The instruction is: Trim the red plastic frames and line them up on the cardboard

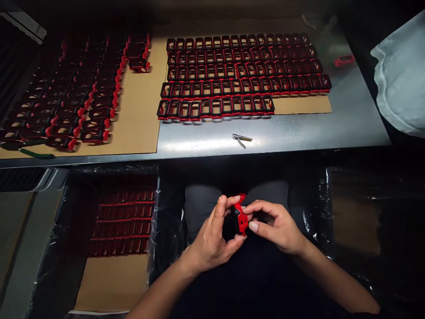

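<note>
Above my lap, my left hand [217, 232] grips a red and black plastic frame part [243, 221] between thumb and fingers. The part is tilted, its red side with small square holes facing right. My right hand [277, 223] pinches the part's right edge with thumb and index finger; whether those fingertips also hold something small is hidden. On the metal table beyond, rows of similar black and red frames [216, 89] stand upright on cardboard. A small nail clipper [241, 138] lies on the bare metal in front of those rows.
More frames [98, 113] lie in rows on cardboard [139, 119] at left, beside green-handled pliers [36, 154]. A plastic-lined box [113, 283] below left holds several rows of parts. One red part [344, 60] lies far right, near white cloth [403, 75]. Another lined box [355, 221] stands right.
</note>
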`<state>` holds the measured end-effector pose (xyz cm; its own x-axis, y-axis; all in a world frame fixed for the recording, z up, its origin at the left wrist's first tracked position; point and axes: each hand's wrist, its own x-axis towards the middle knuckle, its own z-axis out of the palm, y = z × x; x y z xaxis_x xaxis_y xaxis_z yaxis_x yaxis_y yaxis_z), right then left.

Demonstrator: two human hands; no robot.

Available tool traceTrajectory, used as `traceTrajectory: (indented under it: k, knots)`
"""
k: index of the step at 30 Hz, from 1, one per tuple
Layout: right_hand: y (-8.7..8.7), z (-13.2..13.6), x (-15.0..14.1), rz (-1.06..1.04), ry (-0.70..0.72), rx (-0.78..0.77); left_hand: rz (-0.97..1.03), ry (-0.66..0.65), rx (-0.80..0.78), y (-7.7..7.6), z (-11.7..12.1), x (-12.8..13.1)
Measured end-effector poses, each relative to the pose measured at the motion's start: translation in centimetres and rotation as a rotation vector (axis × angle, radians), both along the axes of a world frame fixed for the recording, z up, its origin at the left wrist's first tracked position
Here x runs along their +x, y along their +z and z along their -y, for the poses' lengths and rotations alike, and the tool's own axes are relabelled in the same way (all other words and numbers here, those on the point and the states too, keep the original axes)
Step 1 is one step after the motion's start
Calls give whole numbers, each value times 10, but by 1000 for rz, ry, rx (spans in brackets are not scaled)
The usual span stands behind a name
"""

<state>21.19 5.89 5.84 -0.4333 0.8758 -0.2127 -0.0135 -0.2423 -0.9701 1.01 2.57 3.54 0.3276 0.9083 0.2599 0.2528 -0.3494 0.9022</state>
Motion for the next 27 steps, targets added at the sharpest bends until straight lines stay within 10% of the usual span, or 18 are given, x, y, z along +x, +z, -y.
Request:
traceTrajectory:
  k: [11,27]
  knots:
    - [11,-5,-18,154,17,98,-134,3,324,-8,-4,-1]
    - [-1,0,-12,-36,31,261,-72,77,351,-15,-2,0]
